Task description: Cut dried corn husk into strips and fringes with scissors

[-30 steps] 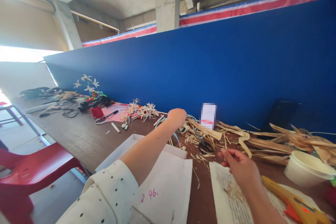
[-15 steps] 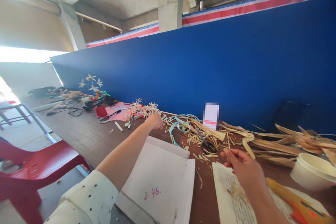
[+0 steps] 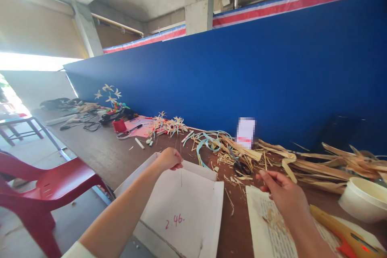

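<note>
My left hand (image 3: 169,159) is closed in a pinch above the white cardboard box (image 3: 193,205), which bears a handwritten "2.46." A thin wire (image 3: 181,179) runs up and down from its fingertips. My right hand (image 3: 281,189) is also pinched, over the left part of a printed paper sheet (image 3: 255,225). Whatever is between its fingers is too small to make out. Dry husk scraps (image 3: 273,219) lie on that sheet. Black-handled scissors (image 3: 242,168) rest among shavings beyond the right hand.
An orange glue gun (image 3: 338,229) lies at the right, near a cream tub (image 3: 364,199). Husk strips (image 3: 320,171) and pale blue ribbon (image 3: 208,141) run along the blue partition (image 3: 272,68). Small husk flowers (image 3: 169,124) stand farther left. A red chair (image 3: 63,177) is beside the table.
My left hand has drawn back from the husk flowers to above the box, with a thin wire now in its fingers. My right hand keeps its pinch in nearly the same place.
</note>
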{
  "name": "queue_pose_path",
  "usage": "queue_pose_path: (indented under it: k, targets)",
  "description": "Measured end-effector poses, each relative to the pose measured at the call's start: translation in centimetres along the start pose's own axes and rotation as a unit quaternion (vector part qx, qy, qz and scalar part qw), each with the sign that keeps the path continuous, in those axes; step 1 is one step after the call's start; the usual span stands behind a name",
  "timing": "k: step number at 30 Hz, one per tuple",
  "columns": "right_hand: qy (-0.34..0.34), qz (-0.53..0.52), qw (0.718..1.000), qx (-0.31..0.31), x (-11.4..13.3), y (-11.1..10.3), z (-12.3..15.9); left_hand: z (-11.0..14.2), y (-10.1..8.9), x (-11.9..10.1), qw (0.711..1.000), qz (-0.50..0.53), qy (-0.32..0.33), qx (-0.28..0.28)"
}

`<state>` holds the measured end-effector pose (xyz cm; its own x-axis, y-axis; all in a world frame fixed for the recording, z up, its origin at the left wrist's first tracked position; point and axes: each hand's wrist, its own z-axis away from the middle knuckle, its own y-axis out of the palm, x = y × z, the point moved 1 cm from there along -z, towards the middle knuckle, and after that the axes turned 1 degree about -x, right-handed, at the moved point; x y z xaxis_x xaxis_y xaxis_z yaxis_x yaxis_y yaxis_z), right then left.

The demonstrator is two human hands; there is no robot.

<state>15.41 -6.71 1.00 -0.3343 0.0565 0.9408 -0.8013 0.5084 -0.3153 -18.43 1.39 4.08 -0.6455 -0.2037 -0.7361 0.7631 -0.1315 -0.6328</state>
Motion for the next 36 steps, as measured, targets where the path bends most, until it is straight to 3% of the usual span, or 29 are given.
queue_pose_path:
  k: [3, 4, 8, 12, 22, 28, 30, 32, 34, 36]
  targets:
    - [-0.012, 0.016, 1.0, 0.002, -0.1, 0.1, -0.1, 1.5, 0.4, 1.8, 0.997, 0.069, -0.015, 0.017]
    - [-0.014, 0.021, 1.0, 0.003, -0.2, 0.1, -0.1, 1.9, 0.6, 2.3, 0.987, 0.15, -0.037, 0.032]
    - [-0.016, 0.021, 1.0, 0.005, -0.6, 0.3, -0.3, 2.9, 2.0, 3.8, 0.919, 0.364, -0.127, 0.078]
    - [-0.009, 0.012, 1.0, 0.006, -0.6, 0.3, -0.2, 3.0, 3.2, 3.9, 0.88, 0.441, -0.159, 0.081]
    - [-0.013, -0.007, 1.0, 0.001, -0.1, 0.3, 0.0, 1.1, 4.5, 1.4, 0.93, 0.307, -0.14, 0.147]
    - [0.027, -0.055, 0.998, -0.004, -0.1, 0.1, 0.0, 0.1, 5.7, 0.3, 0.954, 0.245, -0.104, 0.135]
    - [0.038, -0.082, 0.996, -0.01, 0.0, 0.0, 0.1, 0.2, 5.5, -0.3, 0.978, 0.172, -0.057, 0.103]
    - [0.05, -0.115, 0.992, -0.014, 0.1, 0.1, 0.3, 0.5, 5.3, -1.7, 0.996, 0.061, 0.055, 0.03]
    - [0.063, -0.147, 0.987, -0.012, 0.2, 0.3, 0.4, 1.2, 5.6, -4.0, 0.985, 0.008, 0.165, -0.041]
    - [0.074, -0.171, 0.982, -0.009, 0.2, 0.5, 0.5, 1.9, 7.0, -6.7, 0.974, 0.023, 0.221, -0.049]
